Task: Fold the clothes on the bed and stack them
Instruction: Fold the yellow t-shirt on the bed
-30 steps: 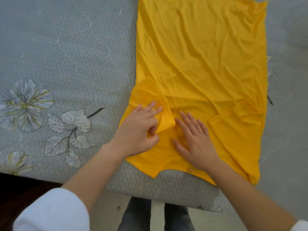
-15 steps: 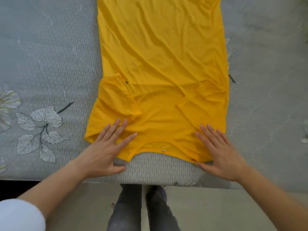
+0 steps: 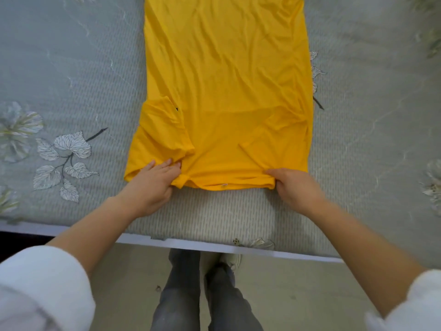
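The far end of the yellow shirt (image 3: 226,80) runs out of the top of the frame, so its hem is not visible. The rest lies flat on the grey bed (image 3: 71,68), filling the upper middle of the frame, with its near edge just above centre. A folded-in sleeve (image 3: 164,130) lies on the body at centre left. The second sleeve (image 3: 274,144) at centre right is fainter, its outline hard to trace. A small white tag (image 3: 224,185) shows at the near edge.

The left hand (image 3: 152,185) sits on the near left corner of the shirt. Its fingers (image 3: 167,164) lie nearly straight on top of the cloth, the thumb is hidden beneath, and fabric bunches against it in a pinch. The right hand (image 3: 296,189) grips the near right corner with fingers curled under. Only its knuckles show, and the fingertips are hidden in the cloth.

The shirt's right edge partly covers a leaf print (image 3: 315,70). At the bottom, grey trouser legs (image 3: 181,295) stand on the floor (image 3: 298,295).
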### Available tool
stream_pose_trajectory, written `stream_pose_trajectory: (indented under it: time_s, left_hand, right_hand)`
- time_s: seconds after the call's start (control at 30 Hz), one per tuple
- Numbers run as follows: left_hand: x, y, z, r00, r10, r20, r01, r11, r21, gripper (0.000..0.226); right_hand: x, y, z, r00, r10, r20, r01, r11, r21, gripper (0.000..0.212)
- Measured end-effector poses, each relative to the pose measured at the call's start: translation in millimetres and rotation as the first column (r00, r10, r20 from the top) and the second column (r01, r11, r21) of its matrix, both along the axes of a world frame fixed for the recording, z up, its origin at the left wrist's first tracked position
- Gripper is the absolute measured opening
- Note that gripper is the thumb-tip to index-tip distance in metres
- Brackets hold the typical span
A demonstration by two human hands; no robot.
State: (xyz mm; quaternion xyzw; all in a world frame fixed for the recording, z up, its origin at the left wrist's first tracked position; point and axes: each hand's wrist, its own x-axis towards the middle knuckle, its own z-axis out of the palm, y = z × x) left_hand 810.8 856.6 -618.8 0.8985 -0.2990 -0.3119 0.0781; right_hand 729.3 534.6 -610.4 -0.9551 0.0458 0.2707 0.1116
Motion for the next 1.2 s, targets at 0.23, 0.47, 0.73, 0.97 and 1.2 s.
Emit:
stream_pose_trajectory:
  time_s: [0.23, 0.47, 0.73, 0.97, 1.2]
  left_hand:
    - [-24.9, -9.3, 54.1, 0.766, 0.246, -0.593, -0.304, 0.953, 0.002, 0.029]
    - [18.9, -16.7, 74.7, 0.577, 0.344, -0.741, -0.318, 0.93, 0.184, 0.048]
    - [161.2, -52.8, 78.9, 0.597, 0.38, -0.707, -0.402, 0.904, 0.146, 0.027]
    - [292.3, -86.1, 72.4, 0.812, 0.418, -0.408, -0.448, 0.894, 0.024, 0.025]
    - [276.3, -72.0, 8.3, 0.659, 0.745, 0.106, -0.652, 0.635, -0.415, 0.058]
  right_hand:
    - [-13.4, -13.8, 35.5, 0.877, -0.021, -0.48, 0.177, 0.943, 0.282, 0.038]
    - [26.6, -31.7, 56.0, 0.813, -0.134, -0.566, 0.394, 0.843, 0.367, 0.036]
    - [162.7, -62.7, 75.4, 0.809, -0.308, -0.5, 0.478, 0.84, 0.255, 0.009]
    - [289.2, -90.6, 79.7, 0.835, -0.45, -0.316, 0.53, 0.812, 0.243, 0.022]
    - [261.1, -87.9, 18.6, 0.574, -0.748, 0.332, 0.623, 0.662, 0.416, 0.04]
